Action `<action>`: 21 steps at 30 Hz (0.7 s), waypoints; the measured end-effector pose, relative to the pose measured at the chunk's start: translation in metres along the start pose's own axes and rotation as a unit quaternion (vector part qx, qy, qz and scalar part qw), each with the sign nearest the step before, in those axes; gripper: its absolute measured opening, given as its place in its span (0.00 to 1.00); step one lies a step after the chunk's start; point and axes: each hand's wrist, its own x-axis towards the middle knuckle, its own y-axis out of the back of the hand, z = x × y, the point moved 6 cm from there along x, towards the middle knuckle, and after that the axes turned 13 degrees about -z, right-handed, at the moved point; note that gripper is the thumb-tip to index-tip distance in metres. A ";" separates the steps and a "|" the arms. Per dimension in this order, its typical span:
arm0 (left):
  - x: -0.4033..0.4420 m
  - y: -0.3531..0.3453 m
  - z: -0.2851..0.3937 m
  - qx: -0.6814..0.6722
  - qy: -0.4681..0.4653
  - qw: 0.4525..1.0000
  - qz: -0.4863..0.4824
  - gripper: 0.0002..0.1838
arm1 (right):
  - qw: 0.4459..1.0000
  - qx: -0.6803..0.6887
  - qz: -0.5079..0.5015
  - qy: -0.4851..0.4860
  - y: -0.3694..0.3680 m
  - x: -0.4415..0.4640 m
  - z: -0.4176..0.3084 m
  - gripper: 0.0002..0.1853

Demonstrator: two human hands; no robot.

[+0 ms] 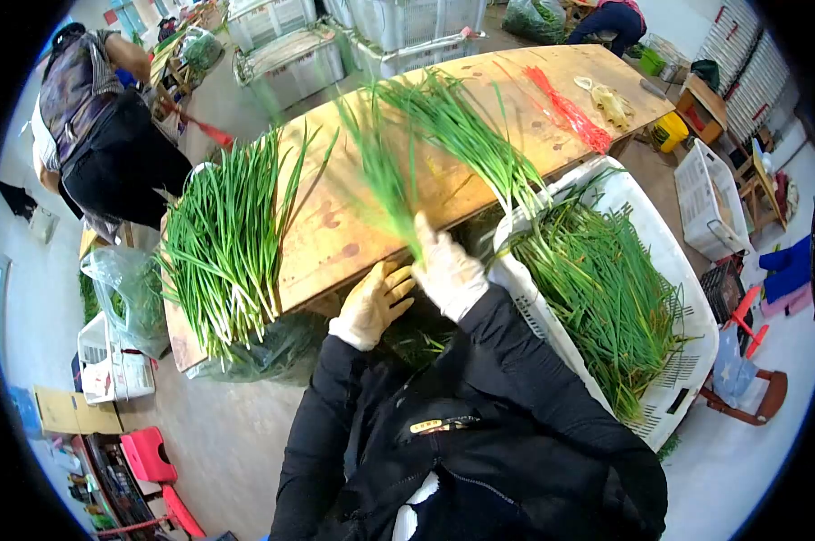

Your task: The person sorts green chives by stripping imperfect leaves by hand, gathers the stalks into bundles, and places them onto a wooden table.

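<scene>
A bunch of Chinese chives [379,176], smeared by motion, stands up from my right hand [448,270], which is gloved and closed around its lower end at the table's near edge. My left hand [373,305], also gloved, is just left of it with the palm up and fingers spread, holding nothing. On the wooden table [335,221] a large heap of chives [232,234] lies at the left, white ends toward me. Another pile of chives [466,131] lies right of the middle. Beside my right arm, a white plastic crate [691,311] holds many loose chives [606,298].
Red plastic ties [565,108] and a pale glove [608,101] lie at the table's far right. A person [96,117] bends over at the left; another person [613,22] is far back. Stacked white crates [416,22] stand behind the table. A red stool [148,453] is at lower left.
</scene>
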 end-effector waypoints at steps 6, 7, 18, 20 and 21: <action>0.006 0.026 -0.015 -0.026 -0.018 0.999 -0.013 0.15 | 0.924 0.328 0.119 0.153 -0.045 -0.002 0.054 0.13; 0.007 0.034 -0.019 -0.033 -0.010 0.999 0.006 0.13 | 0.856 0.503 0.045 0.108 -0.048 0.000 0.063 0.12; 0.005 0.035 -0.022 -0.022 -0.016 0.998 0.058 0.07 | 0.969 -0.051 0.170 0.172 -0.007 0.059 0.008 0.12; 0.006 0.039 -0.024 -0.014 -0.029 0.998 0.050 0.11 | 0.960 -0.093 0.187 0.187 0.006 0.085 0.000 0.10; 0.004 0.040 -0.024 -0.017 -0.031 0.998 0.051 0.11 | 0.945 -0.062 0.243 0.208 0.020 0.092 -0.001 0.09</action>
